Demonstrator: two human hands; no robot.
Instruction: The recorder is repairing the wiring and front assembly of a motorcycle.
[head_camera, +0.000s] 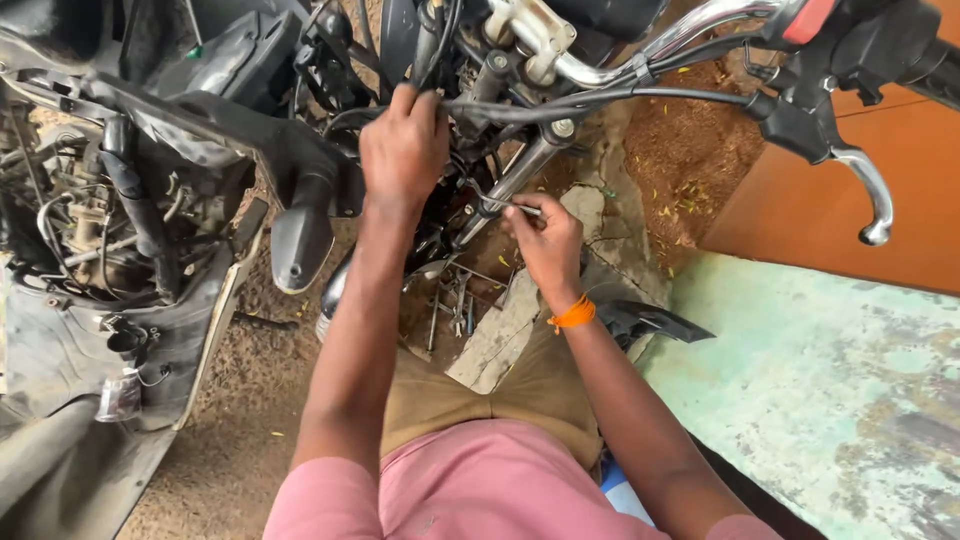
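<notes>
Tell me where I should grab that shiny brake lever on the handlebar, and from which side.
Grip the brake lever near its rounded ball tip, coming from the open right side of the picture. The blade curves away from the black grip there and nothing crowds it, while its pivot end sits among cables. Both hands are busy elsewhere: the left hand on the cables, the right hand holding a thin metal tool.

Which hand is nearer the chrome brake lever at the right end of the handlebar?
Right. The right hand, holding a thin metal tool by the fork, sits left of and below the brake lever; the left hand grips cables farther left.
</notes>
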